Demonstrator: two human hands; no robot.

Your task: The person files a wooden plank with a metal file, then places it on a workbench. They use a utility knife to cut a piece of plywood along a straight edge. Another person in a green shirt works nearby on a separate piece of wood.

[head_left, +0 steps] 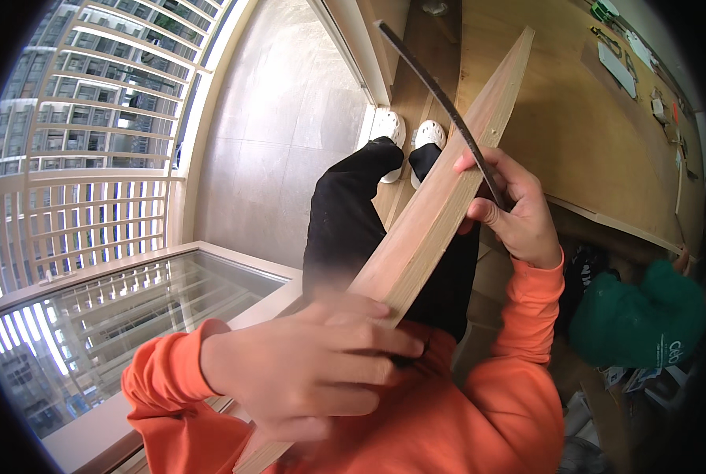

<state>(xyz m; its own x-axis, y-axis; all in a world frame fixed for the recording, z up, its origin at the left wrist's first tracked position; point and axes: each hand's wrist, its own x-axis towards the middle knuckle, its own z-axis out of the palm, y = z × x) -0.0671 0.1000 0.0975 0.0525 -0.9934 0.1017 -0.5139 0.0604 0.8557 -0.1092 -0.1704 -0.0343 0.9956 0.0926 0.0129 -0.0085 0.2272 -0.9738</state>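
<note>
A long wooden plank (428,237) runs slantwise from the upper right down to my lap. My right hand (519,205) grips it by its right edge, thumb and fingers closed. A thin, dark, slightly curved strip (432,83), perhaps a file, crosses over the plank and runs into the same hand; its lower end is partly hidden there. My left hand (313,363), blurred, lies across the near part of the plank, fingers apart and a little bent. The plank is sharp while this hand is smeared. The plank's near end is partly hidden beneath it.
A large wooden tabletop (550,118) stands at the right, with small tools and a white flat piece (617,69) along its far side. A green bag-like thing (637,316) is below it. At the left are a railing (100,150) and a glass-topped surface (140,324). My white shoes (428,134) rest ahead.
</note>
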